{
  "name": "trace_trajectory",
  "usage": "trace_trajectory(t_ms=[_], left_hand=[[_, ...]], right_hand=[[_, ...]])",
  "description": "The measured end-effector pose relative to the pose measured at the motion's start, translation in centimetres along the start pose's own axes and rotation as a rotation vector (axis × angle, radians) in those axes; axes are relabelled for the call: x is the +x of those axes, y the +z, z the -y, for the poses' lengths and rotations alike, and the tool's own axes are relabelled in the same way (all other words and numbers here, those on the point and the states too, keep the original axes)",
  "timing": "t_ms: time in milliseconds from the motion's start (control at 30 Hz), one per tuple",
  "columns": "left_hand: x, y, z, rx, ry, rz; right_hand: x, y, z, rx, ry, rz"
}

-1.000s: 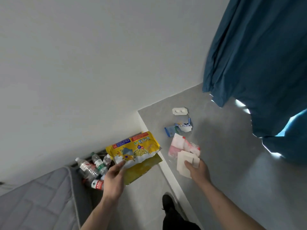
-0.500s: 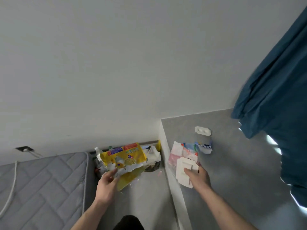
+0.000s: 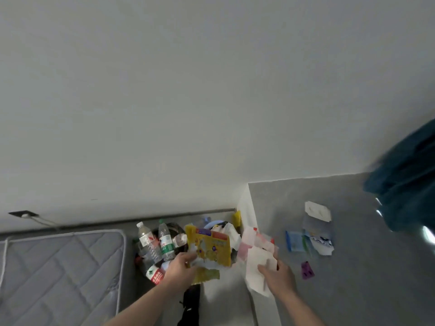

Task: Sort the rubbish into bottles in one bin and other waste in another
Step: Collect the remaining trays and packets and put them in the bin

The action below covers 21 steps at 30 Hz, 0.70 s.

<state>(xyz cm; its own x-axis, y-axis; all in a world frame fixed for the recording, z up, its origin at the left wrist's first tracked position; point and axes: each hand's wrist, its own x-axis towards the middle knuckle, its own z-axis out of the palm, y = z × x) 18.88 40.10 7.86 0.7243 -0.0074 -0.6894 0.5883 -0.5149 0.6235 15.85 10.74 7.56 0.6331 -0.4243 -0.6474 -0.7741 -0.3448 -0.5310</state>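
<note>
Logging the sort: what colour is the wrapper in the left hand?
Mostly yellow wrapper, with a red and purple strip; head view.

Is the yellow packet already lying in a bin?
No, the left hand holds the yellow packet up above the bins.

A plain white wall [image 3: 188, 90] fills most of the view. Far left of the left hand [image 3: 180, 267] lies a grey quilted mattress [image 3: 58, 274], with a dark wall socket [image 3: 23, 214] above it. A grey ledge [image 3: 353, 278] spreads under the right hand [image 3: 279, 277]; beyond hangs a teal curtain [image 3: 409, 175], daylight glinting at its edge.
</note>
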Motion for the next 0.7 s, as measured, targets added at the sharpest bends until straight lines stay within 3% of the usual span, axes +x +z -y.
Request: trace_trajectory(t_ms=[267, 567, 700], left_hand=[[14.8, 2.1, -0.2, 0.257, -0.065, 0.205], [35.6, 10.9, 8.7, 0.012, -0.232, 0.136], [44.8, 14.1, 15.8, -0.071, -0.293, 0.101]], right_hand=[[10.4, 5.8, 2.1, -0.028, 0.066, 0.051], [28.9, 18.3, -2.6, -0.104, 0.048, 0.155], [35.5, 23.6, -6.1, -0.139, 0.03, 0.169]])
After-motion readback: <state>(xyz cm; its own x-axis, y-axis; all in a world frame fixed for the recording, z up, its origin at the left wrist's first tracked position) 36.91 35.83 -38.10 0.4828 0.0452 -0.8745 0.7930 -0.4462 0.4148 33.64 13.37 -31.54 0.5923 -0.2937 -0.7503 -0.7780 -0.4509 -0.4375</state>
